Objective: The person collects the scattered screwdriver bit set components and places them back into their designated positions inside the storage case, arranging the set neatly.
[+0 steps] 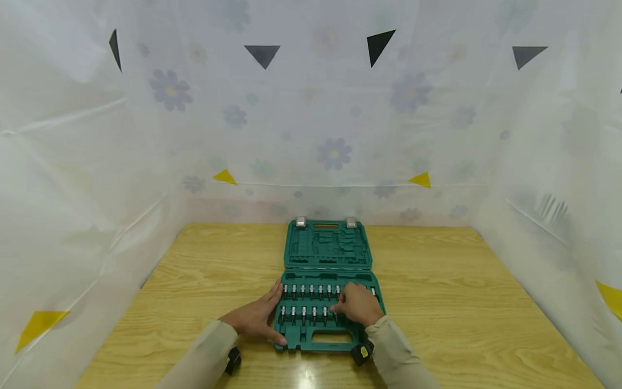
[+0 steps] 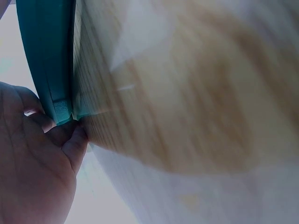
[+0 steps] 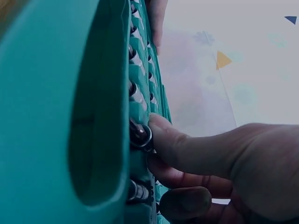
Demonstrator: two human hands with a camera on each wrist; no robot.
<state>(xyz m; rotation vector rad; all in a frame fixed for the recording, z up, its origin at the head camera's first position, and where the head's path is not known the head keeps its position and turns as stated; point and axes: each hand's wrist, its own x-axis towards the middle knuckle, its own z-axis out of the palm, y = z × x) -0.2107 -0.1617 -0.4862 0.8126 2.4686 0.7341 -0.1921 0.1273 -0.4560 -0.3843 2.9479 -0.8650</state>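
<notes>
A green plastic tool case (image 1: 293,336) lies opened on the table, its lid (image 1: 328,244) laid back away from me. Two rows of silver bit sockets (image 1: 303,313) with dark tips fill its slots. My left hand (image 1: 255,317) rests along the case's left side, thumb extended at the front corner and fingers straight along the edge. Over the right part of the front row is my right hand (image 1: 359,305). Its thumb and fingers pinch one bit socket (image 3: 141,135), which sits tilted at its slot. That hand hides some of the sockets behind it.
The wood-grain table (image 1: 452,302) extends to both sides of the case. White flower-patterned sheeting (image 1: 330,119) encloses the back and sides, with black and yellow triangles stuck on it. The case has a handle opening (image 1: 332,337) at its front and two metal latches on its lid.
</notes>
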